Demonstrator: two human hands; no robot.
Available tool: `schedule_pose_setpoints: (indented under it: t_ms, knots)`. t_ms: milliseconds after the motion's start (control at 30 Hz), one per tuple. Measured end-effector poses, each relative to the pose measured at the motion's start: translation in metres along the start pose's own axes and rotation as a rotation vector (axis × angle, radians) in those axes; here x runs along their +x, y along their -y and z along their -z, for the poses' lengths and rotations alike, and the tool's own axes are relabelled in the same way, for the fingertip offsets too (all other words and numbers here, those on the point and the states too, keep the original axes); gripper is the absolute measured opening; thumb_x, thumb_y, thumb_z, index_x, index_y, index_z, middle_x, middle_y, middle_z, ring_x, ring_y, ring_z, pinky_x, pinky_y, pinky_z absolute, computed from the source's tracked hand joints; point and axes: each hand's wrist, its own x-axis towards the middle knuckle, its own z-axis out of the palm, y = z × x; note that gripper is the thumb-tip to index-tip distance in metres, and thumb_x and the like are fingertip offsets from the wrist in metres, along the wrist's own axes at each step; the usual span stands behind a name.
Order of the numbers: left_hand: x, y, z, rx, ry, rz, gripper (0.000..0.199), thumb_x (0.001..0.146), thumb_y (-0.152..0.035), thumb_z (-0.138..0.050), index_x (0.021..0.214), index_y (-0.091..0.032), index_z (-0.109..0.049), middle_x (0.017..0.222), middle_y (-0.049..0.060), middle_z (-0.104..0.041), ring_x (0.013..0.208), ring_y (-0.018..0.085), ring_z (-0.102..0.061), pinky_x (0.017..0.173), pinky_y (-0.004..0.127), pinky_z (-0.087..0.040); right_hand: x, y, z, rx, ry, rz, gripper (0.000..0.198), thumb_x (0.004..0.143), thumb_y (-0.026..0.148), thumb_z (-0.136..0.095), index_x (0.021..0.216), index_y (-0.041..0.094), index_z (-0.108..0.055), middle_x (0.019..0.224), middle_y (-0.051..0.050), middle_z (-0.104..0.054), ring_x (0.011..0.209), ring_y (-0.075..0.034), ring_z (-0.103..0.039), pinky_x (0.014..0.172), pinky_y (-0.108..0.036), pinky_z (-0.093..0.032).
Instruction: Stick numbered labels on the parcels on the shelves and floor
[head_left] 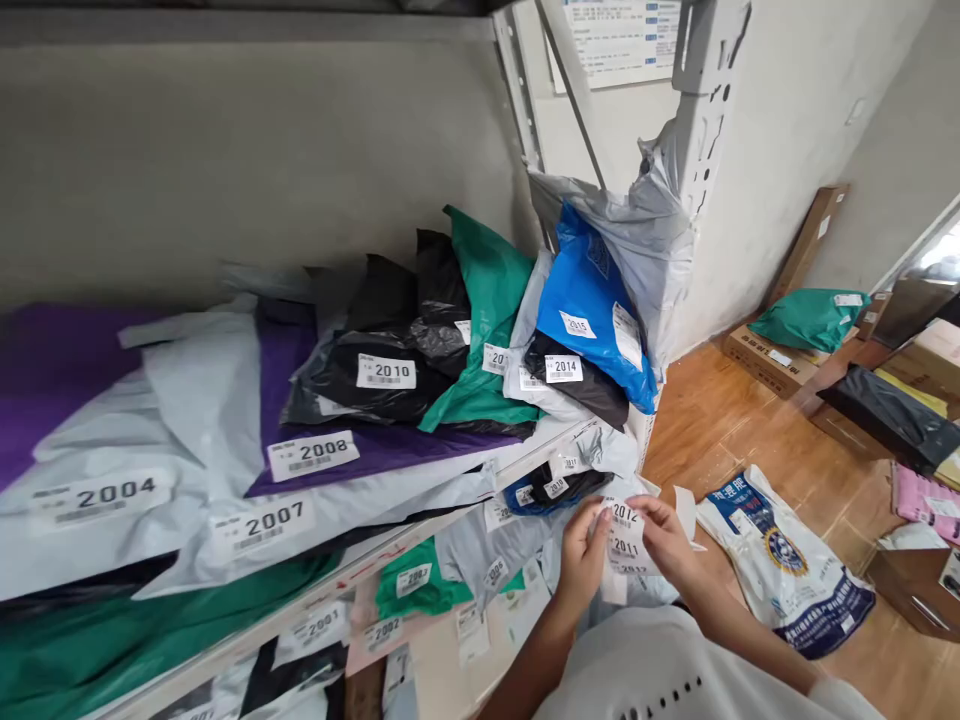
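Note:
A strip of white number labels (624,548) is held up in front of my body, reading 2012, 2011 and what looks like 2012 from top to bottom. My left hand (583,560) pinches its left edge near the top. On the other side, my right hand (666,535) grips its upper right edge, with the fingers closed. A pale curl of backing paper (686,515) sticks out past the right hand. Just behind the hands, a dark blue and black parcel (551,488) with number labels lies on the lower shelf.
Labelled mailing bags crowd the upper shelf (559,440), among them a blue bag (581,290), a green bag (484,300) and a purple bag (382,450). A perforated metal post (709,130) stands at its right end. On the wood floor lie a white sack (784,570), boxes and more parcels.

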Motion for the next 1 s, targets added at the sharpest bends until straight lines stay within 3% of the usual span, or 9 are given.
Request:
schedule_pose_setpoints:
  t_ms: [133, 233, 333, 433, 533, 633, 833, 900, 1000]
  knots:
    - [0.001, 0.015, -0.001, -0.032, 0.131, 0.129, 0.045, 0.086, -0.064, -0.051, 0.065, -0.025, -0.056, 0.063, 0.003, -0.056, 0.063, 0.023, -0.053, 0.060, 0.037, -0.048, -0.002, -0.005, 0.011, -0.054, -0.028, -0.015, 0.045, 0.065, 0.070, -0.080, 0.070, 0.026, -0.076, 0.066, -0.003, -0.068, 0.062, -0.020, -0.058, 0.059, -0.032, -0.051]
    - [0.006, 0.020, 0.000, -0.054, 0.202, 0.172, 0.044, 0.078, -0.065, -0.062, 0.070, -0.021, -0.065, 0.065, 0.003, -0.060, 0.064, 0.021, -0.055, 0.060, 0.033, -0.047, 0.006, 0.001, 0.016, -0.177, 0.018, 0.027, 0.035, 0.063, 0.057, -0.088, 0.075, 0.026, -0.078, 0.076, -0.005, -0.074, 0.072, -0.022, -0.064, 0.070, -0.035, -0.055]
    - [0.011, 0.031, -0.003, -0.095, 0.184, 0.252, 0.049, 0.071, -0.067, -0.068, 0.073, -0.018, -0.068, 0.067, 0.003, -0.063, 0.066, 0.019, -0.055, 0.063, 0.030, -0.046, 0.015, 0.003, 0.020, -0.211, 0.029, 0.040, 0.033, 0.059, 0.051, -0.091, 0.075, 0.025, -0.078, 0.075, -0.004, -0.075, 0.071, -0.021, -0.065, 0.068, -0.033, -0.055]
    - [0.014, 0.043, -0.006, -0.098, 0.168, 0.298, 0.052, 0.071, -0.069, -0.066, 0.066, -0.018, -0.067, 0.060, 0.002, -0.060, 0.061, 0.017, -0.051, 0.059, 0.029, -0.041, 0.023, 0.002, 0.026, -0.206, 0.072, -0.042, 0.033, 0.062, 0.051, -0.090, 0.076, 0.023, -0.078, 0.071, -0.003, -0.073, 0.065, -0.018, -0.063, 0.063, -0.031, -0.053]
    - [0.014, 0.052, -0.011, -0.108, 0.162, 0.313, 0.052, 0.070, -0.069, -0.065, 0.074, -0.018, -0.071, 0.068, 0.004, -0.066, 0.068, 0.021, -0.056, 0.063, 0.030, -0.045, 0.029, -0.002, 0.034, -0.222, 0.073, -0.083, 0.035, 0.060, 0.051, -0.090, 0.074, 0.022, -0.077, 0.070, -0.002, -0.073, 0.063, -0.016, -0.062, 0.062, -0.029, -0.052]
    - [0.012, 0.059, -0.021, -0.084, 0.085, 0.344, 0.055, 0.068, -0.073, -0.062, 0.073, -0.019, -0.067, 0.065, 0.003, -0.062, 0.065, 0.020, -0.055, 0.061, 0.030, -0.043, 0.038, -0.013, 0.045, -0.258, 0.048, -0.079, 0.035, 0.056, 0.050, -0.092, 0.070, 0.021, -0.076, 0.068, -0.003, -0.072, 0.062, -0.017, -0.062, 0.060, -0.029, -0.050]
    - [0.006, 0.077, -0.057, 0.035, -0.272, 0.478, 0.059, 0.071, -0.078, -0.053, 0.057, -0.025, -0.033, 0.053, -0.005, -0.032, 0.057, 0.015, -0.035, 0.056, 0.028, -0.029, 0.067, -0.053, 0.069, -0.351, 0.108, -0.082, 0.032, 0.061, 0.050, -0.087, 0.065, 0.021, -0.075, 0.061, -0.002, -0.069, 0.055, -0.016, -0.058, 0.057, -0.029, -0.049]
    - [0.000, 0.081, -0.069, 0.024, -0.333, 0.556, 0.060, 0.066, -0.079, -0.058, 0.056, -0.025, -0.034, 0.053, -0.005, -0.032, 0.057, 0.015, -0.035, 0.055, 0.028, -0.028, 0.085, -0.065, 0.077, -0.434, 0.160, -0.044, 0.031, 0.062, 0.050, -0.084, 0.064, 0.021, -0.073, 0.062, -0.003, -0.069, 0.058, -0.017, -0.061, 0.060, -0.030, -0.052]
    - [-0.024, 0.078, -0.084, -0.044, -0.353, 0.659, 0.058, 0.059, -0.075, -0.067, 0.053, -0.023, -0.042, 0.052, -0.005, -0.036, 0.056, 0.014, -0.036, 0.054, 0.028, -0.027, 0.130, -0.077, 0.088, -0.574, 0.112, 0.078, 0.037, 0.067, 0.058, -0.072, 0.063, 0.022, -0.068, 0.066, -0.004, -0.069, 0.063, -0.020, -0.063, 0.063, -0.033, -0.053]
